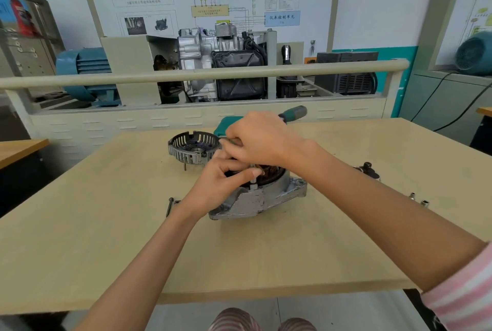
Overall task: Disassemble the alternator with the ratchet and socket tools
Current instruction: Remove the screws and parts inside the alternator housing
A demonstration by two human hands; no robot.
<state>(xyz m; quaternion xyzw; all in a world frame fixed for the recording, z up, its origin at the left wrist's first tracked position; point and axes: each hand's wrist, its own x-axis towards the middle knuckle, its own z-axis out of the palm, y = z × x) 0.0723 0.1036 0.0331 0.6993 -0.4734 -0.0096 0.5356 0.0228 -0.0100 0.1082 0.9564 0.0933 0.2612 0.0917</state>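
Alternator (257, 197) sits mid-table (106, 237), just in front of me, open side facing up, so its shaft axis runs vertical; mounting ears stick out to the R and toward the near-L corner. Copper windings show inside the top opening. My right hand (262, 139) is over the top of it, fingers curled tight round the ratchet (294, 113), whose dark green/black handle pokes out past my knuckles, pointing up and away to the R, long axis slanting toward the far R. A thin metal shank drops from that hand to the housing rim; can't tell what's on its tip. My left hand (226, 181) is against the L side of the alternator, fingers bent, thumb and forefinger closing in around the shank near the rim; whether they actually pinch it I can't tell. Removed end cover (193, 148), slotted ring, lies behind-L, open side up. Loose bolt (169, 206) lies L of my left wrist. Two small sockets (419, 199) stand off to the R, well apart from the work.
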